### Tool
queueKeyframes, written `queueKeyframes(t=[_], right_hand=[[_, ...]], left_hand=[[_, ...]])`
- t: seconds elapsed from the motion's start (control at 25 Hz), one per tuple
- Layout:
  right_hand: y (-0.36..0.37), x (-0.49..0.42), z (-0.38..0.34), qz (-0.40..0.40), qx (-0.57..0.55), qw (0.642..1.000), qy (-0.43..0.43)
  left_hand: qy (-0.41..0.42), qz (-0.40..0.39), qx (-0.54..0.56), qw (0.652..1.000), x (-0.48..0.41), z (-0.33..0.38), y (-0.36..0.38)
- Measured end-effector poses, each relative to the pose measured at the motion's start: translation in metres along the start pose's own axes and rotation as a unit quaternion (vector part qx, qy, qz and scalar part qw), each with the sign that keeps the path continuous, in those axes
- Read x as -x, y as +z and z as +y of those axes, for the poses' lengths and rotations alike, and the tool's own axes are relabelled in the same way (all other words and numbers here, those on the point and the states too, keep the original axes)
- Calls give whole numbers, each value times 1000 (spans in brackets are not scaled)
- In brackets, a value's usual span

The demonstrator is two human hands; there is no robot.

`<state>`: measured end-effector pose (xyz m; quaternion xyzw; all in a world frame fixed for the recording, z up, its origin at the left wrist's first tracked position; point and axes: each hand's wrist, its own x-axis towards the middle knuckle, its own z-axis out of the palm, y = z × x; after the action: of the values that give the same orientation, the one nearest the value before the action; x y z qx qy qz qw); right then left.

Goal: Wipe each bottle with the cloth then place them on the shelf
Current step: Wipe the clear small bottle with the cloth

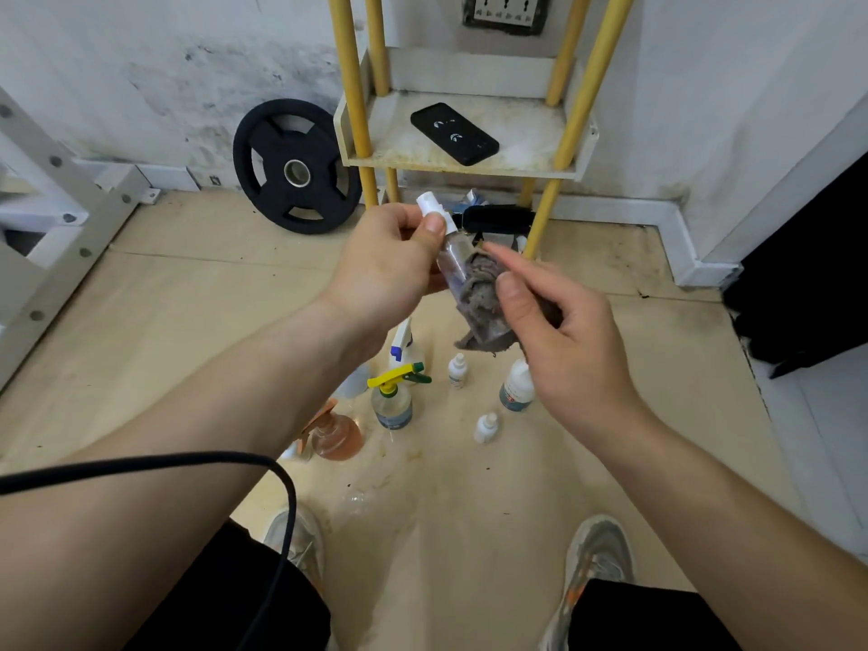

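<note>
My left hand [390, 260] grips a small clear spray bottle [453, 253] by its white pump top, holding it tilted in the air. My right hand [559, 331] presses a grey cloth [484, 293] around the bottle's lower body. On the floor below stand several more bottles: a yellow-and-green trigger sprayer [393, 397], an orange sprayer [336, 434], a white sprayer with a blue trigger [404, 345], a white bottle with a label [516, 387] and two small white droppers [457, 368] [486, 427]. The shelf [469, 164], cream with yellow posts, stands ahead against the wall.
A black phone [453, 133] lies on the shelf's tray. A black weight plate [293, 166] leans on the wall to the left. A white metal frame [51, 213] is at far left, a dark door [812, 274] at right. My shoes [594, 556] are near the bottom.
</note>
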<state>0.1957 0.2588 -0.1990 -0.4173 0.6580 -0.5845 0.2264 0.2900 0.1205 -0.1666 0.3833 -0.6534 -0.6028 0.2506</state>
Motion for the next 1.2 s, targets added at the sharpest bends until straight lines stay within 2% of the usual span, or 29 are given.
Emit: queueKeyframes(t=[0.12, 0.36, 0.4, 0.48, 0.6, 0.72, 0.8, 0.88, 1.0, 1.04, 1.12, 1.2], right_hand=[[-4, -4, 4, 10, -46, 999, 28], [-11, -7, 10, 10, -38, 999, 32], [-13, -8, 12, 11, -14, 1000, 21], [-15, -7, 16, 9, 108, 992, -59], [-11, -2, 20, -5, 263, 949, -174], [-10, -3, 24, 16, 270, 949, -161], [-11, -5, 24, 28, 214, 970, -114], [-9, -8, 21, 33, 111, 992, -49], [-12, -15, 17, 42, -23, 998, 37], [-13, -18, 16, 45, -85, 992, 87], [-17, -21, 14, 26, -225, 953, 201], [-18, -20, 15, 0, -307, 918, 252]], left_hand=[[-14, 37, 19, 999, -1, 0, 6], [-80, 68, 64, 992, -3, -4, 9], [-89, 74, 68, 991, -3, -4, 9], [-110, 87, 80, 987, -7, -5, 8], [-147, 79, 92, 982, -11, -6, 5], [-116, 39, 44, 991, -6, -4, 5], [-77, 18, 13, 997, 0, -1, 8], [-56, -15, 0, 998, 5, -2, 11], [-44, -64, -20, 997, 7, -5, 14], [-39, -75, -14, 996, 7, -6, 14], [-25, -79, 8, 997, 7, -3, 14], [-23, -58, 25, 998, 6, -1, 14]])
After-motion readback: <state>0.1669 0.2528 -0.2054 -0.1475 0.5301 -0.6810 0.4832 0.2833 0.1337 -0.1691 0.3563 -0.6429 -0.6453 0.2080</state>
